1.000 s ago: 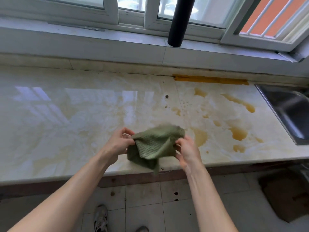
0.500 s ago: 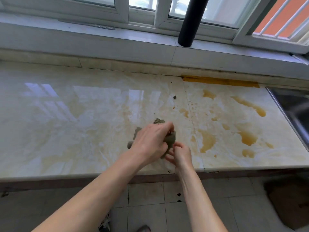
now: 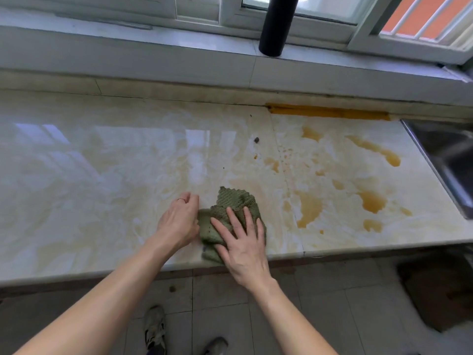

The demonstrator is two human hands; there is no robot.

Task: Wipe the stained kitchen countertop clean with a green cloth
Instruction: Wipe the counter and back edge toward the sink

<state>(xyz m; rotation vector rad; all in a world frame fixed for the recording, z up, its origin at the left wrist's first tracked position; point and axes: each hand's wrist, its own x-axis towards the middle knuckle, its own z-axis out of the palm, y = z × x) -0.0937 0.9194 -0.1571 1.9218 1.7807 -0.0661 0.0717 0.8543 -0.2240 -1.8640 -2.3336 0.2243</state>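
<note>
Green waffle-weave cloth (image 3: 231, 201) lies bunched at lower centre of the frame, near the front edge of the glossy cream marble countertop (image 3: 102, 175). My right hand (image 3: 243, 242) presses it flat, fingers straight; my left hand (image 3: 179, 221) sits curled at its left edge, pinching or not I cannot tell. Amber stains (image 3: 307, 211) wait to the right: I'd keep even pressure and sweep rightward in overlapping strokes, short of the steel sink (image 3: 448, 160).

Free countertop (image 3: 102, 175) L & R (sink (image 3: 450, 160) at far R edge)
</note>
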